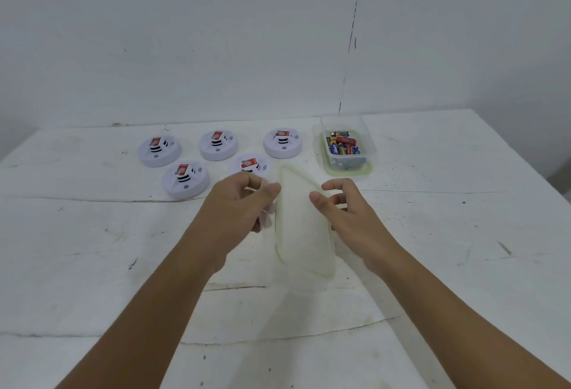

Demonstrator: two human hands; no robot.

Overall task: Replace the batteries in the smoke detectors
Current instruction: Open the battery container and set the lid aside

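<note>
Lid [301, 228]: translucent pale plastic container lid, centre of the frame, tilted on edge and raised off the surface [92, 249], held between both hands.

Left hand [238, 203]: left of the lid; thumb against the lid's left edge, fingers [262, 215] curled behind it, pinching that edge.

Right hand [346, 212]: right of the lid; thumb on the lid's front face, remaining fingers curled round the right edge, gripping it.

Smoke detectors, five, white, round, each with a red label on top: three in a row at upper centre-left [159, 150], [218, 145], [283, 142]; two nearer, one at left [184, 178], one [251, 165] partly hidden behind the left hand.

Battery container [369, 141]: clear plastic tub with a pale green rim, uncovered, upper right of centre, just beside the rightmost detector. Holds loose cylindrical batteries [343, 145] in blue, red and black wrappers.

Surface: white, scuffed, with thin cracks running across. White wall [216, 33] behind.
</note>
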